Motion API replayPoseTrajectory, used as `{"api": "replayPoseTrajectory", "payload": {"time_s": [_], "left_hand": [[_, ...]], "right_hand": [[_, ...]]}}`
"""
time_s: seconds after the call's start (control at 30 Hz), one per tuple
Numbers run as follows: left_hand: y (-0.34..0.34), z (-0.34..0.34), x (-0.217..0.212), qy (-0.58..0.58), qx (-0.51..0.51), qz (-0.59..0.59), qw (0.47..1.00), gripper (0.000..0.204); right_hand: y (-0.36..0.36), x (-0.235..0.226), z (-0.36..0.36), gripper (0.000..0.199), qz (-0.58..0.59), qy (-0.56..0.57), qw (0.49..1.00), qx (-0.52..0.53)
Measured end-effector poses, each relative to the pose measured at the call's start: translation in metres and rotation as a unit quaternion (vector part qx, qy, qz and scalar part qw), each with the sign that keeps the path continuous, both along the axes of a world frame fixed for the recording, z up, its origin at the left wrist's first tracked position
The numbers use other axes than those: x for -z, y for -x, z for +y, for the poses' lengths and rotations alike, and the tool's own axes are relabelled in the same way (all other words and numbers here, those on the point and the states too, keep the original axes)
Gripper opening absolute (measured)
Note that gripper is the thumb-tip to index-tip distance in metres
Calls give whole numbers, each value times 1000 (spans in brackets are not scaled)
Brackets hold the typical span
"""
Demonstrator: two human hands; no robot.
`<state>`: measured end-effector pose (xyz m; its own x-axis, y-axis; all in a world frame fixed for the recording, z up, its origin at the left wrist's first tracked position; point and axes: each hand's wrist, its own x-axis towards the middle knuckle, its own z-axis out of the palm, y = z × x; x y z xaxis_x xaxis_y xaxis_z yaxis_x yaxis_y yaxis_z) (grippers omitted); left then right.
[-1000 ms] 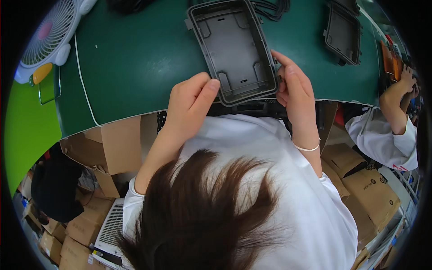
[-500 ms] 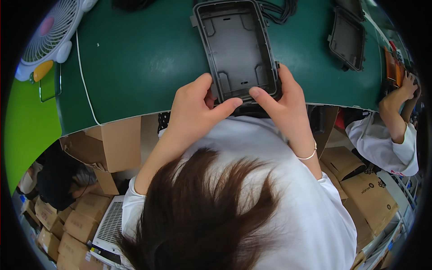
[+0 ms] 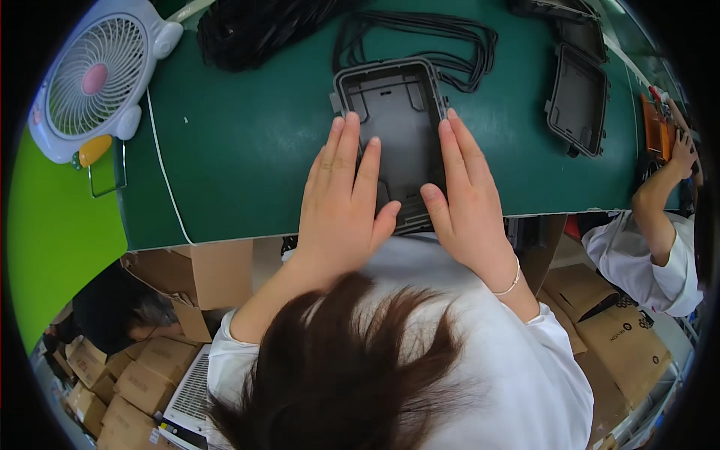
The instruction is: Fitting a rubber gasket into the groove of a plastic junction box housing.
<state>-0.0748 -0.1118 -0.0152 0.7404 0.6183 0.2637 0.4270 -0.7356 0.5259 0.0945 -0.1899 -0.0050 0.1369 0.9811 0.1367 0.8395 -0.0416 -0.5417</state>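
An open dark grey plastic case (image 3: 409, 124), its hollow side up, lies at the near edge of the green table in front of me. Along its left wall rests my left hand (image 3: 339, 202), fingers stretched out and thumb over the near left corner. My right hand (image 3: 474, 206) lies along the right wall the same way, its fingers straight and its thumb apart. Both hands are at the case without gripping it. They cover most of its side walls, so I cannot tell how firmly they touch. Behind the case lies a looped black cable (image 3: 480, 60).
A black bundle (image 3: 255, 34) lies at the back left, near a white fan (image 3: 90, 82). Another open dark case (image 3: 577, 101) sits on the right. A co-worker's hand (image 3: 683, 154) is beside an orange object (image 3: 655, 131). Cardboard boxes (image 3: 619, 341) stand below the table.
Both hands have let go of the case's near corners and straightened their fingers along its sides. The whole view has shifted, so the case and table appear lower and more of the cable shows.
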Motion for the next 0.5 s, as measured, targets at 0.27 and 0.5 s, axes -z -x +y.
{"api": "replayPoseTrajectory", "payload": {"time_s": [0.27,0.5], "left_hand": [[-44,50,-9,-116,-26,55,991,66],[-54,60,-14,-150,-25,148,977,72]], "right_hand": [[-3,8,2,60,60,-58,996,-28],[-6,16,6,61,122,-100,987,-21]]}}
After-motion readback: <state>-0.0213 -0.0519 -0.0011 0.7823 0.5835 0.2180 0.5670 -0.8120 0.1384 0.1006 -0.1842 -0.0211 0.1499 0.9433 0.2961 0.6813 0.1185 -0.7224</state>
